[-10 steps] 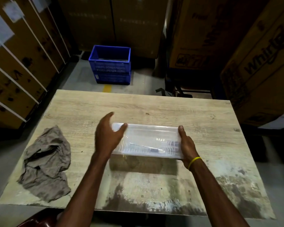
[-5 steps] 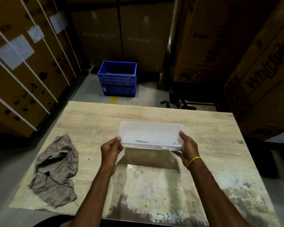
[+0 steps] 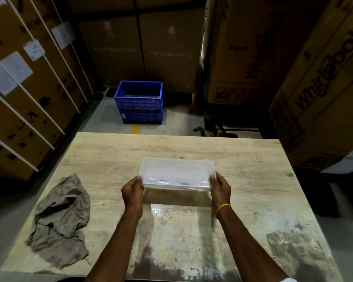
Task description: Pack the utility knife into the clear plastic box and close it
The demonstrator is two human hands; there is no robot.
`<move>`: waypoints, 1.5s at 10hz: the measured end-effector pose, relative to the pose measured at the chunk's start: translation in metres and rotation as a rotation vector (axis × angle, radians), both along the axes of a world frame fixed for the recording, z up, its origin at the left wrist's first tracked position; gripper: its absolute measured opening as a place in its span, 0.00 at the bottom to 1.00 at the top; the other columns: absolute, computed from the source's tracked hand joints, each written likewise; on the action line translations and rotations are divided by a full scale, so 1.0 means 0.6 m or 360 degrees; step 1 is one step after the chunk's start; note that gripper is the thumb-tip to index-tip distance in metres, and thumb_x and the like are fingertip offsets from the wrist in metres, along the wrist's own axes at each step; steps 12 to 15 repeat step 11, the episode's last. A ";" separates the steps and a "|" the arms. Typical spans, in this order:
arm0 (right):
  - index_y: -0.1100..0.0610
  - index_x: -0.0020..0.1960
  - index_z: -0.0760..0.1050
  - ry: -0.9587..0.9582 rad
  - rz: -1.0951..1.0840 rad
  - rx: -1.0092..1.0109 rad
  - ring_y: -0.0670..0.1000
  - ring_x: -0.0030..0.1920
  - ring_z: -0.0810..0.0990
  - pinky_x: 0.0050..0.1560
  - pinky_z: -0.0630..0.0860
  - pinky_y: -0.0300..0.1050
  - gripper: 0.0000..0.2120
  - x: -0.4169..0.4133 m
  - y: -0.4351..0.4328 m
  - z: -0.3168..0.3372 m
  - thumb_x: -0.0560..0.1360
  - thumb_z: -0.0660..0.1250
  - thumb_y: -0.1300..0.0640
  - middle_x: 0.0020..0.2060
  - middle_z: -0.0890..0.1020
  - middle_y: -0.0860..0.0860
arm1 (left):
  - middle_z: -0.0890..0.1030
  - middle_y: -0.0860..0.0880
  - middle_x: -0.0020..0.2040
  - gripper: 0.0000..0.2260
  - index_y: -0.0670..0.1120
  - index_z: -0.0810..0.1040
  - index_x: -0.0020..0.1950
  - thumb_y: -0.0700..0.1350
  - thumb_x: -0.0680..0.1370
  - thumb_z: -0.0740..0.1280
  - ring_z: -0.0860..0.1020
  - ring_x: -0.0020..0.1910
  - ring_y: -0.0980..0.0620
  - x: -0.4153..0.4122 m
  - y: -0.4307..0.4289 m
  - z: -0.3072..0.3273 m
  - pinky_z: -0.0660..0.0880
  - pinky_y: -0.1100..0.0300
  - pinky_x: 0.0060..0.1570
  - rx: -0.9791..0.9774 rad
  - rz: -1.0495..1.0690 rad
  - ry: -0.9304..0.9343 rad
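Over table (image 3: 253,180), box (image 3: 176,169) between fingers (image 3: 213,177).

A dim storeroom. A worn wooden table (image 3: 243,163) fills the foreground, its near edge stained and scuffed, a crumpled grey rag (image 3: 62,220) lying at 8 o'clock. Beyond it, at 12 o'clock, a blue plastic crate (image 3: 140,102) stands on the grey concrete floor (image 3: 102,117) — tall cardboard cartons (image 3: 324,82) wall in every side.

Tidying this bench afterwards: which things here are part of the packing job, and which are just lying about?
In the job: clear plastic box, held by left hand and right hand.
Lying about: grey rag on the table; blue crate on the floor.
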State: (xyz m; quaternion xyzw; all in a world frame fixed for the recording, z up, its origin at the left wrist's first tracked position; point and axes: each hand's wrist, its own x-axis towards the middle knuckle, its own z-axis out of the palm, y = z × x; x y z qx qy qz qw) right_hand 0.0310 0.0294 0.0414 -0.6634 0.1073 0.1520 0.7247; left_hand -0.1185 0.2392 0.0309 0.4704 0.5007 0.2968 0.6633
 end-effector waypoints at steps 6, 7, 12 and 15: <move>0.66 0.66 0.75 -0.0054 0.0148 -0.0243 0.55 0.61 0.77 0.69 0.72 0.57 0.15 -0.009 -0.003 -0.086 0.80 0.63 0.68 0.61 0.80 0.59 | 0.83 0.45 0.52 0.10 0.38 0.83 0.59 0.39 0.81 0.67 0.80 0.55 0.46 0.000 -0.007 -0.076 0.76 0.42 0.64 -0.0112 0.0069 0.0254; 0.66 0.66 0.75 -0.0077 0.0163 -0.0226 0.54 0.61 0.77 0.68 0.72 0.55 0.15 -0.010 -0.003 -0.087 0.80 0.64 0.68 0.59 0.80 0.56 | 0.82 0.45 0.52 0.10 0.37 0.82 0.60 0.38 0.81 0.66 0.79 0.54 0.46 -0.003 -0.010 -0.079 0.75 0.42 0.65 -0.0141 0.0077 0.0254; 0.64 0.70 0.71 0.0065 0.0055 -0.0153 0.54 0.61 0.79 0.62 0.73 0.45 0.21 0.000 -0.011 -0.069 0.79 0.68 0.61 0.63 0.79 0.59 | 0.83 0.42 0.58 0.12 0.38 0.81 0.62 0.39 0.80 0.68 0.80 0.59 0.42 -0.009 -0.001 -0.060 0.77 0.46 0.63 -0.0045 -0.0003 0.0228; 0.64 0.70 0.71 0.0065 0.0055 -0.0153 0.54 0.61 0.79 0.62 0.73 0.45 0.21 0.000 -0.011 -0.069 0.79 0.68 0.61 0.63 0.79 0.59 | 0.83 0.42 0.58 0.12 0.38 0.81 0.62 0.39 0.80 0.68 0.80 0.59 0.42 -0.009 -0.001 -0.060 0.77 0.46 0.63 -0.0045 -0.0003 0.0228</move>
